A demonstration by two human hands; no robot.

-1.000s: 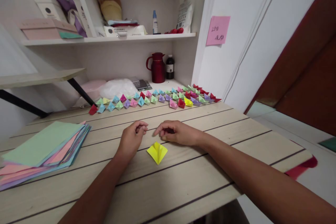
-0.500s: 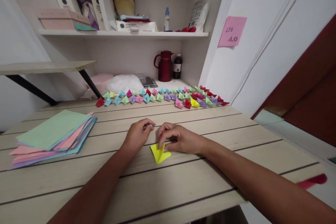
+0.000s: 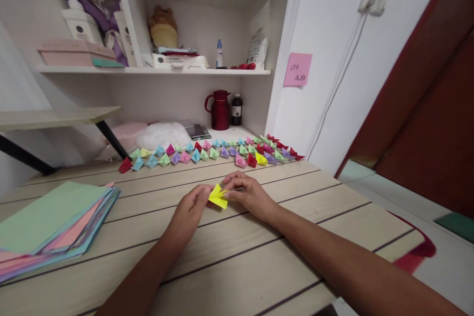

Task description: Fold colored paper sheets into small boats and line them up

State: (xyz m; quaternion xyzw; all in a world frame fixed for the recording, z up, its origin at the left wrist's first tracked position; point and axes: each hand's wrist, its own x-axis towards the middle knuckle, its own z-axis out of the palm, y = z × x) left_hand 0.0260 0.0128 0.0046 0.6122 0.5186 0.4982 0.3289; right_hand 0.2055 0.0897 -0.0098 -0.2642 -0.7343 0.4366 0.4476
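Observation:
A small yellow folded paper (image 3: 217, 197) is held just above the table, between my two hands. My left hand (image 3: 195, 202) pinches its left edge, thumb on top and the other fingers hidden behind. My right hand (image 3: 248, 194) grips its right side between thumb and fingertips. The paper's folds stand partly spread, with flaps pointing up and down. Beyond the hands, rows of small folded paper boats (image 3: 214, 153) in many colours line the back of the table.
At the left lies a stack of coloured paper sheets (image 3: 48, 212) on the slatted wooden table (image 3: 237, 266). A raised wooden shelf (image 3: 59, 117) with black legs stands behind it. A red jug (image 3: 221, 111) and a dark bottle (image 3: 236, 109) stand in the white cabinet at the back.
The yellow paper has been lifted from the tabletop, and my left hand has closed on its left edge. My right hand still grips it. The camera view has shifted.

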